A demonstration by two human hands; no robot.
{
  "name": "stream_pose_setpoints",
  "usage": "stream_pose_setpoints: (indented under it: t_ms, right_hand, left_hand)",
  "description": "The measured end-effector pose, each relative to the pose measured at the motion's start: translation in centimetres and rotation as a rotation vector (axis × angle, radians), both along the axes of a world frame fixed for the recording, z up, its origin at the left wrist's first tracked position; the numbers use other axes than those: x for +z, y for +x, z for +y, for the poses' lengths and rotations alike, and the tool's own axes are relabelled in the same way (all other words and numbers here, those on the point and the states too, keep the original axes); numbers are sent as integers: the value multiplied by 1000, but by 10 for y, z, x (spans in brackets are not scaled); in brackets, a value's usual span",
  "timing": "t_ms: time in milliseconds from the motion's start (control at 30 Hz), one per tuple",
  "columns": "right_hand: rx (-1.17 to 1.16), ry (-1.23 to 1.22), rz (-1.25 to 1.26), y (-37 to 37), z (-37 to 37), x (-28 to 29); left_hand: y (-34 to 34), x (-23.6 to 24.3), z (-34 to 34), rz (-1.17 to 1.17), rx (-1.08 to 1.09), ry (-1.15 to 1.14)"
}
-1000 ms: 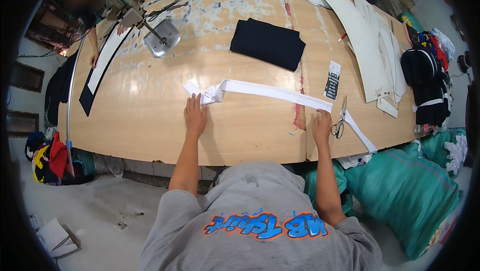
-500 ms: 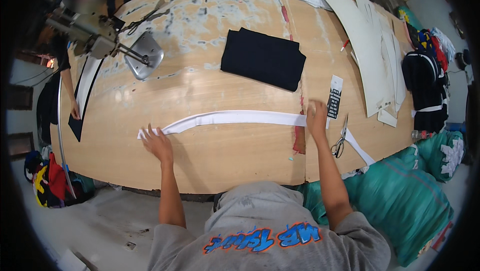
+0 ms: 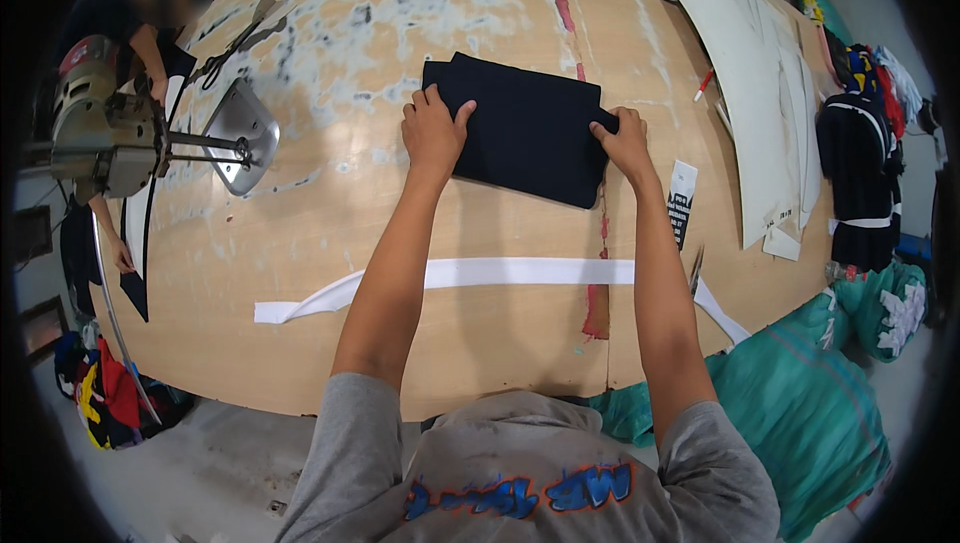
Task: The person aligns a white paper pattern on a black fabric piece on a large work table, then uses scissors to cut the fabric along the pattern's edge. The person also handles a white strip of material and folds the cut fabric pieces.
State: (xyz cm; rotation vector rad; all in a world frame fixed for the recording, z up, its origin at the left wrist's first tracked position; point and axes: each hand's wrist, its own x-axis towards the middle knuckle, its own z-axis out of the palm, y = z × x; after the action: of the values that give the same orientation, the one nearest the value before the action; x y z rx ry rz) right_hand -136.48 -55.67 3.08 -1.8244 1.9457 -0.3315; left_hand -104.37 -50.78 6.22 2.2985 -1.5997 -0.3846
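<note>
A folded dark navy cloth (image 3: 530, 133) lies on the wooden table, its lower right corner apart from my body. My left hand (image 3: 435, 133) grips its left edge with the thumb on top. At the right edge, my right hand (image 3: 626, 146) holds the cloth between thumb and curled fingers. A long white fabric strip (image 3: 520, 271) lies flat nearer to me, passing under both forearms. Scissors (image 3: 697, 268) are partly hidden by my right forearm, beside a black-and-white printed card (image 3: 682, 203).
A cutting machine (image 3: 110, 133) with a metal base plate (image 3: 243, 138) stands at left, near a co-worker's hand (image 3: 122, 258) on dark-and-white fabric. Large white pattern pieces (image 3: 725, 93) lie at right. Green sacks (image 3: 810, 393) rest beside the table's near right edge.
Both hands have let go of the white strip and reached forward onto the dark cloth, which is now held at both sides. The strip stays lying on the table.
</note>
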Motion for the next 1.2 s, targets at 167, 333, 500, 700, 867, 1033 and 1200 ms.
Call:
stream_pose_setpoints:
  t_ms: [167, 333, 500, 700, 867, 1033, 1200]
  right_hand:
    - [-38, -51, -224, 14, 19, 30]
    - [49, -345, -527, 20, 27, 52]
    - [-115, -224, -463, 42, -12, 31]
    - [-92, -473, -55, 61, -25, 3]
    - [445, -211, 82, 67, -49, 19]
    - [483, 388, 48, 86, -76, 54]
    - [559, 379, -50, 88, -62, 60]
  left_hand:
    - [22, -12, -5, 106, -76, -86]
    - [24, -5, 28, 372, 84, -301]
    - [33, -27, 10, 236, 94, -228]
    - [30, -35, 16, 274, 162, -245]
    - [40, -31, 41, 207, -4, -428]
    - [50, -24, 149, 206, 143, -277]
    - [48, 113, 251, 1089, 359, -285]
